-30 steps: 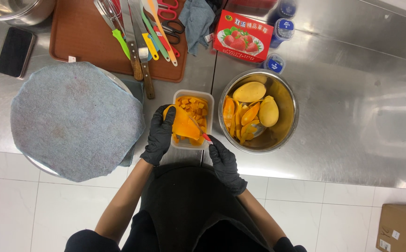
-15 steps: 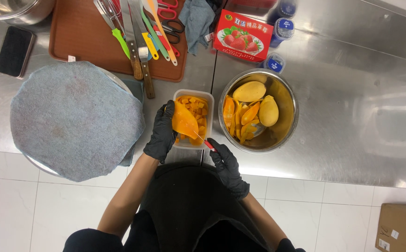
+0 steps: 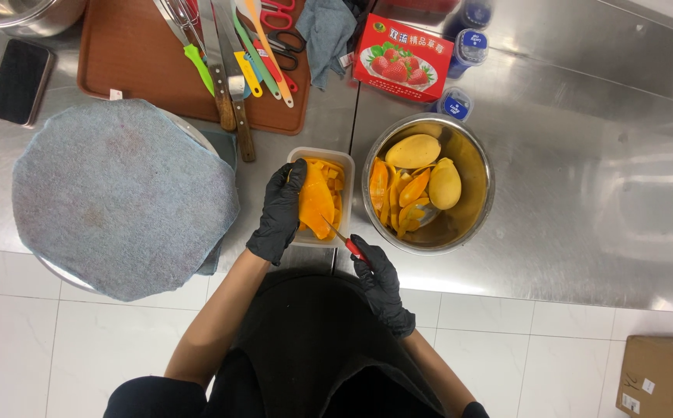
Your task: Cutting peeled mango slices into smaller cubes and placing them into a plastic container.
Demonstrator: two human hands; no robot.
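A slab of orange mango flesh (image 3: 315,200) is held in the black-gloved left hand (image 3: 279,210), the fingers curled round its far edge, directly over a white rectangular tub (image 3: 346,164) in which more cut mango is seen. A small red-handled knife (image 3: 346,241) is gripped in the gloved right hand (image 3: 380,280), closed tight about the handle, and its blade tip is laid against the lower edge of the slab. The tub is set on a stainless-steel counter (image 3: 584,193), close to its front edge and just left of a round steel bowl (image 3: 480,193), in which two whole peeled mangoes (image 3: 413,150) and a heap of orange peel strips (image 3: 395,197) are contained. To the left of the tub, a large round shape is covered by a grey-blue cloth (image 3: 120,193). Behind it, a brown tray (image 3: 131,66) is laid with several knives and peelers (handles green, yellow, red and wooden), and a pair of red-handled scissors (image 3: 278,15) is seen at its far end beside a crumpled grey rag (image 3: 325,31). A red carton pictured with strawberries (image 3: 402,56) and some blue-capped containers (image 3: 472,42) are placed beyond the bowl, a dark phone (image 3: 17,81) lies at far left, and a cardboard box (image 3: 666,379) stands on the white tiled floor
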